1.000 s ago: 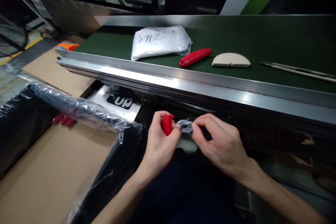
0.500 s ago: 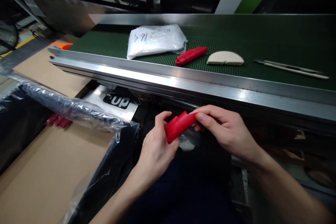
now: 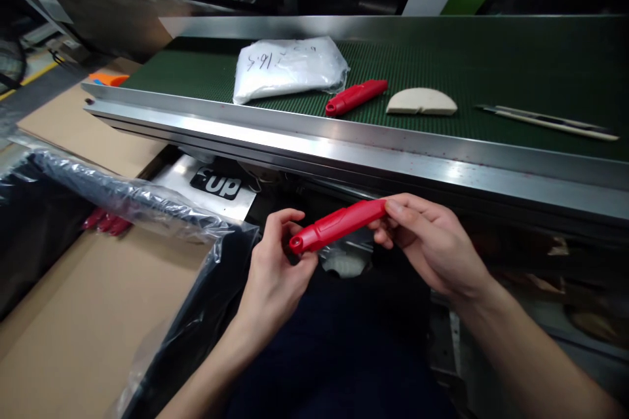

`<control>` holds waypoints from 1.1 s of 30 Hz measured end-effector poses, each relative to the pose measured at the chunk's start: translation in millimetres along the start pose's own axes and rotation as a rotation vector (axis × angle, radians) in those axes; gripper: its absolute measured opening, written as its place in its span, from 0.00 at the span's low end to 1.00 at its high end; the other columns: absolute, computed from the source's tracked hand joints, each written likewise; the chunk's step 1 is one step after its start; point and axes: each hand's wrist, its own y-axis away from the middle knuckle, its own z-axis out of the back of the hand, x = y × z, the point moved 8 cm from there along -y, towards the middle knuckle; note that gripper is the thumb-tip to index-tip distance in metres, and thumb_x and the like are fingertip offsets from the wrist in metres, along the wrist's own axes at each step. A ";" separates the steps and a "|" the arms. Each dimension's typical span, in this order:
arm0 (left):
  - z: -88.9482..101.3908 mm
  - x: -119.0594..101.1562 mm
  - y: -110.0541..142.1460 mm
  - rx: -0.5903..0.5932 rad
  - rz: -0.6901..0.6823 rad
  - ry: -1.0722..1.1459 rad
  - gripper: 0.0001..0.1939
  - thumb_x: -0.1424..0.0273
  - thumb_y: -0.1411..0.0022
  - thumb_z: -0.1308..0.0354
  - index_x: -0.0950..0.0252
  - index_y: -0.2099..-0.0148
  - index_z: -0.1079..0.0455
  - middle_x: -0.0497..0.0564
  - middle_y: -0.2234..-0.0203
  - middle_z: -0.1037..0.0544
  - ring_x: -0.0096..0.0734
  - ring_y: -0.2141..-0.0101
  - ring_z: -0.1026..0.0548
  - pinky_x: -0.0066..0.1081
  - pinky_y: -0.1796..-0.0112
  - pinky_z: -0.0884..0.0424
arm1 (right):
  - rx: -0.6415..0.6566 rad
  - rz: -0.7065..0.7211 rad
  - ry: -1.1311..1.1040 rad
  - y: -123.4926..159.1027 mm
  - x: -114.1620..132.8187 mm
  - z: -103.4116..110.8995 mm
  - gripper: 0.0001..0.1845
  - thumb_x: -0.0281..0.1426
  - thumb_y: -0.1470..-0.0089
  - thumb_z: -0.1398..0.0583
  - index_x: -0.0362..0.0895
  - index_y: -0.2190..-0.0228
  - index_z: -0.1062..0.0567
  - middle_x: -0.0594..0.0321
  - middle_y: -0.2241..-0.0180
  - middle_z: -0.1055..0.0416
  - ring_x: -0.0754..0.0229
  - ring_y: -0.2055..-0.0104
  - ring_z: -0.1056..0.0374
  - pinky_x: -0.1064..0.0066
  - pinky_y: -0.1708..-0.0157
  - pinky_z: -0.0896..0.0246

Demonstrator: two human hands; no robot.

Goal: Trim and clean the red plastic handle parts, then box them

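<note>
A long red plastic part [image 3: 339,225], shaped like a tool handle with a hole in its left end, is held level between my two hands in front of the conveyor. The thumb and fingers of my left hand [image 3: 281,258] close around the end with the hole. My right hand [image 3: 432,236] pinches the other end between thumb and fingers. A similar red part [image 3: 356,97] lies on the green belt [image 3: 422,65] beyond. To its right are a cream half-round block [image 3: 421,101] and a slim pale-handled knife [image 3: 550,123].
A white plastic packet [image 3: 289,70] with handwriting lies on the belt's left part. The conveyor's metal rail [image 3: 314,144] runs between belt and hands. At lower left stands a box lined with clear plastic [image 3: 191,222], with cardboard and several red parts [image 3: 107,221] inside.
The red part has turned, so its full length and its holed end now show. My left hand has moved left and down along it; my right hand still pinches the other end.
</note>
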 end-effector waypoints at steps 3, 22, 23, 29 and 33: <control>4.6 -2.3 -2.2 -0.051 -0.020 0.023 0.20 0.79 0.44 0.42 0.59 0.50 0.38 0.42 0.70 0.30 0.26 0.71 0.32 0.25 0.67 0.36 | 0.015 0.026 0.051 6.4 0.5 3.7 0.09 0.36 0.43 0.38 0.44 0.64 0.21 0.62 0.72 0.25 0.66 0.73 0.30 0.76 0.75 0.35; 17.9 -8.7 -1.8 -0.140 -0.066 0.026 0.11 0.77 0.43 0.39 0.60 0.58 0.34 0.43 0.67 0.28 0.25 0.68 0.31 0.23 0.66 0.36 | 0.169 0.436 0.585 38.2 20.6 -2.5 0.09 0.24 0.48 0.36 0.48 0.64 0.21 0.65 0.63 0.21 0.62 0.61 0.24 0.74 0.59 0.27; 16.8 -6.2 -2.8 -0.131 -0.042 0.033 0.10 0.76 0.43 0.39 0.61 0.60 0.34 0.42 0.70 0.29 0.24 0.71 0.33 0.22 0.69 0.37 | 0.149 0.430 0.587 39.1 21.1 -2.5 0.09 0.25 0.48 0.35 0.48 0.64 0.21 0.65 0.63 0.21 0.62 0.61 0.24 0.74 0.60 0.27; 2.0 16.8 -12.0 -0.046 0.142 0.132 0.06 0.70 0.44 0.38 0.66 0.65 0.32 0.45 0.77 0.30 0.25 0.76 0.33 0.23 0.75 0.38 | -0.204 0.335 0.546 55.6 20.0 20.0 0.07 0.29 0.44 0.37 0.50 0.62 0.21 0.65 0.66 0.22 0.63 0.69 0.26 0.74 0.69 0.29; -4.0 28.7 -19.5 -0.067 0.205 0.189 0.11 0.64 0.44 0.36 0.67 0.66 0.31 0.48 0.76 0.28 0.27 0.75 0.31 0.25 0.74 0.35 | -0.468 0.460 0.678 92.3 39.5 37.8 0.13 0.28 0.46 0.37 0.53 0.59 0.22 0.64 0.60 0.25 0.58 0.62 0.27 0.67 0.61 0.30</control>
